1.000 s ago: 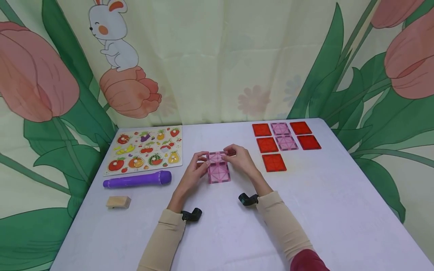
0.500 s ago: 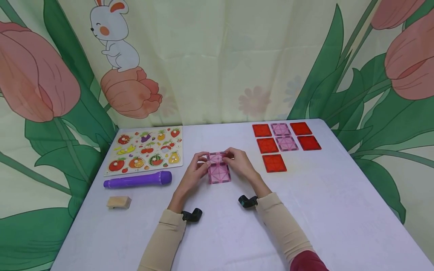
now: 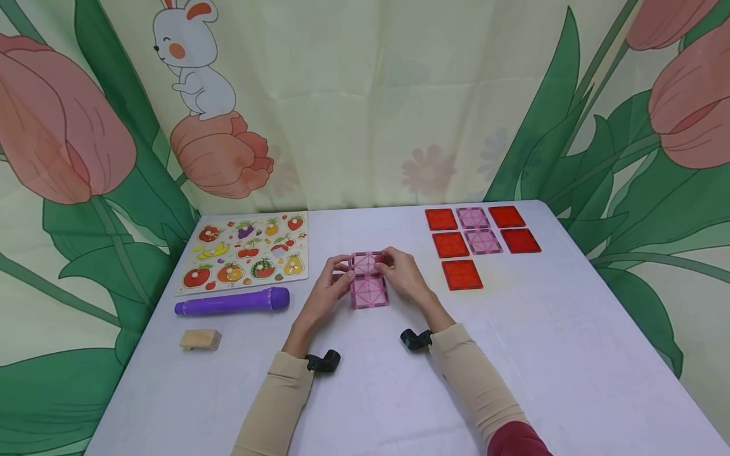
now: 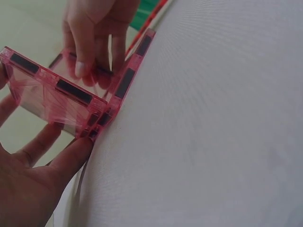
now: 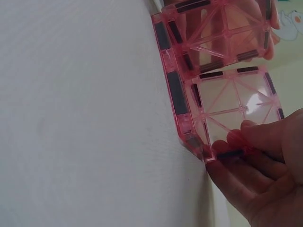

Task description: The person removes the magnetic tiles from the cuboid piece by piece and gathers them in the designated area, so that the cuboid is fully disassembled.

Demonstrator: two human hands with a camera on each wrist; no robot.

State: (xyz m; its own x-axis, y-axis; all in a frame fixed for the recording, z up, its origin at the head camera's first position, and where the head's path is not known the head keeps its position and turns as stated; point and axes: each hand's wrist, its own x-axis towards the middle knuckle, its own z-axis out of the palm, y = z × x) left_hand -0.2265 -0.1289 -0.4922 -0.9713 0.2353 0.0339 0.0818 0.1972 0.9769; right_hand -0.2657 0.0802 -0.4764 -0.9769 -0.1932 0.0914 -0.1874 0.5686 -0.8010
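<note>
Three pink see-through magnetic tiles meet at their edges between the two hands. One tile (image 5: pixel 177 92) lies flat on the white tabletop. A second tile (image 5: pixel 236 106) stands up from it, and the right hand (image 3: pixel 406 275) pinches its side edge between thumb and fingers. The third tile (image 4: pixel 49 90) also stands, at an angle to the second, on the left hand's side. Around its edge the left hand (image 3: pixel 327 288) holds with thumb and spread fingers, the thumb right at the lower corner. In the right wrist view, left-hand fingers show through this tile.
At the back right lie several red tiles (image 3: pixel 462 274) and two flat pink tiles (image 3: pixel 482 240). On the left are a fruit puzzle board (image 3: pixel 228 253), a purple stick with a knob end (image 3: pixel 230 303) and a small wooden block (image 3: pixel 199 340). A printed curtain (image 3: pixel 353 126) hangs behind.
The right hand's fingers have drawn in slightly around their tile, and the standing tiles have shifted a little. The left hand stays nearly still.
</note>
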